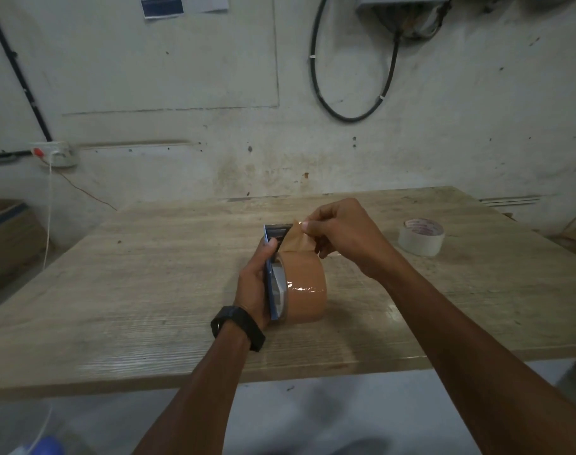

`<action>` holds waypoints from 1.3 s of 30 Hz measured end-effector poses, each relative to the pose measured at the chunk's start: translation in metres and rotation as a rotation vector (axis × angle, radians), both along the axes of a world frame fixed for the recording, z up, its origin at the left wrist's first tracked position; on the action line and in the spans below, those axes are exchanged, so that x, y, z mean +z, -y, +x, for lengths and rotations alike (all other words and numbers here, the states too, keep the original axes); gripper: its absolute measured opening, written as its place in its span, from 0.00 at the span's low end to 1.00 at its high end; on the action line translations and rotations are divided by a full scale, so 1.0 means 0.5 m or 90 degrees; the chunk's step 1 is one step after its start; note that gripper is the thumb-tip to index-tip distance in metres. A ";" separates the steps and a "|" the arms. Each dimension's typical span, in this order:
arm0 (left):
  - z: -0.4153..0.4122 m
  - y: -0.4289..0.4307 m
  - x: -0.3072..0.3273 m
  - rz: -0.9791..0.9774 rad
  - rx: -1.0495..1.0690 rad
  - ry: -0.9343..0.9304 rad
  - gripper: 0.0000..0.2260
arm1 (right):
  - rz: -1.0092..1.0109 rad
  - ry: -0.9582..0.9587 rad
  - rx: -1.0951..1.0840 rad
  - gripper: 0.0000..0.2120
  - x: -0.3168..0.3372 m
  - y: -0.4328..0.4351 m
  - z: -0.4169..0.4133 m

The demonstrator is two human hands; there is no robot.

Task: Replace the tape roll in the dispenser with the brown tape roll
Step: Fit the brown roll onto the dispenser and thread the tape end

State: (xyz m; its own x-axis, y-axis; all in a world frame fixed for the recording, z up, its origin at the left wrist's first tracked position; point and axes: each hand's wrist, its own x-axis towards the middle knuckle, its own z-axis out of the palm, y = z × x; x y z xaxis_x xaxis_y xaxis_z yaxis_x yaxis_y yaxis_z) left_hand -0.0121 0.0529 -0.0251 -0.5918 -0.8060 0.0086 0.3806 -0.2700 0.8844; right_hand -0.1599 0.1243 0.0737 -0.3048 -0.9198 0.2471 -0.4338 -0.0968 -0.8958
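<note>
Head view showed the left hand (255, 285) wrapped around the flat blue side of the dispenser (273, 300), with the thumb lying over its upper edge. A black watch (237, 326) sat on that wrist. The right hand (342, 234) pinched the loose end of tape (295, 241) between thumb and forefinger, near the dark front part of the dispenser, and its other fingers were curled. The brown tape roll (306, 290) was mounted on the dispenser, standing on its edge, and its glossy surface caught the light. The loose end ran up from the top of the roll to the pinching fingers. Both hands kept the dispenser over the middle of the bench (149, 290); whether it touched the wood could not be told.

Well apart to the right, a pale tape roll (421, 238) lay flat on the bench. It had red printing on its inner ring, too small to read. On the wall behind hung a black cable loop (352, 116) and a sheet of paper (163, 4) with a dark blue block, whose text was not legible. A socket (55, 154) with a white cord was at the left, and below it stood a cardboard box (7, 231), whose content was not visible.
</note>
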 end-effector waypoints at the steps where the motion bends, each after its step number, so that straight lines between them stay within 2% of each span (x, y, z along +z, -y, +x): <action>1: -0.001 0.000 0.001 -0.005 -0.001 -0.003 0.27 | 0.006 0.008 0.002 0.06 -0.001 0.001 0.000; 6: -0.006 -0.002 0.004 0.011 -0.011 -0.028 0.27 | 0.033 0.051 -0.011 0.06 -0.002 0.007 0.001; 11: -0.002 -0.009 0.006 -0.002 -0.039 -0.014 0.22 | 0.018 0.055 0.027 0.06 0.003 0.002 0.001; 12: -0.003 -0.011 0.008 -0.011 -0.041 -0.003 0.24 | 0.011 0.055 0.028 0.07 0.006 0.001 0.001; 14: -0.004 -0.015 0.014 -0.043 -0.034 0.013 0.38 | 0.000 0.047 0.014 0.07 0.011 0.003 0.004; 16: -0.005 -0.018 0.017 -0.060 -0.027 0.006 0.53 | -0.016 -0.038 -0.031 0.07 0.007 0.006 0.014; 17: -0.006 -0.018 0.017 -0.071 -0.020 0.000 0.54 | -0.030 -0.109 -0.058 0.07 0.002 0.006 0.020; 19: -0.007 -0.017 0.012 -0.103 -0.008 -0.003 0.50 | -0.066 -0.229 -0.090 0.06 -0.012 0.005 0.036; 20: -0.008 -0.017 0.010 -0.107 -0.001 0.000 0.48 | -0.084 -0.251 -0.094 0.05 -0.020 0.005 0.041; 24: -0.010 -0.028 0.015 -0.063 0.035 0.031 0.51 | -0.117 -0.249 -0.124 0.06 -0.033 0.008 0.045; 25: -0.010 -0.028 0.018 -0.071 0.050 0.038 0.48 | -0.121 -0.258 -0.133 0.06 -0.033 0.008 0.045; 28: -0.012 -0.026 0.021 -0.151 0.087 0.096 0.29 | -0.132 -0.276 -0.145 0.06 -0.031 0.002 0.046; 29: -0.013 -0.029 0.025 -0.180 0.090 0.125 0.27 | -0.132 -0.277 -0.150 0.06 -0.032 0.000 0.044; 31: -0.012 -0.034 0.033 -0.211 0.097 0.167 0.28 | -0.138 -0.277 -0.162 0.06 -0.033 -0.002 0.041; 35: -0.008 -0.041 0.049 -0.185 0.034 0.216 0.48 | -0.167 -0.276 -0.195 0.07 -0.038 0.007 0.042; 39: -0.005 -0.044 0.058 -0.219 -0.014 0.205 0.42 | -0.168 -0.274 -0.176 0.07 -0.042 0.015 0.039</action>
State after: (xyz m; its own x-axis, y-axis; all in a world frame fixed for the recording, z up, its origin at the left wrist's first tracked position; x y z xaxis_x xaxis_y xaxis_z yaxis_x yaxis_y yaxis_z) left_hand -0.0147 0.0748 0.0037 -0.6246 -0.7761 0.0863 0.0697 0.0547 0.9961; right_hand -0.1405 0.1166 0.0527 -0.3463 -0.7108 0.6122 -0.7949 -0.1242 -0.5939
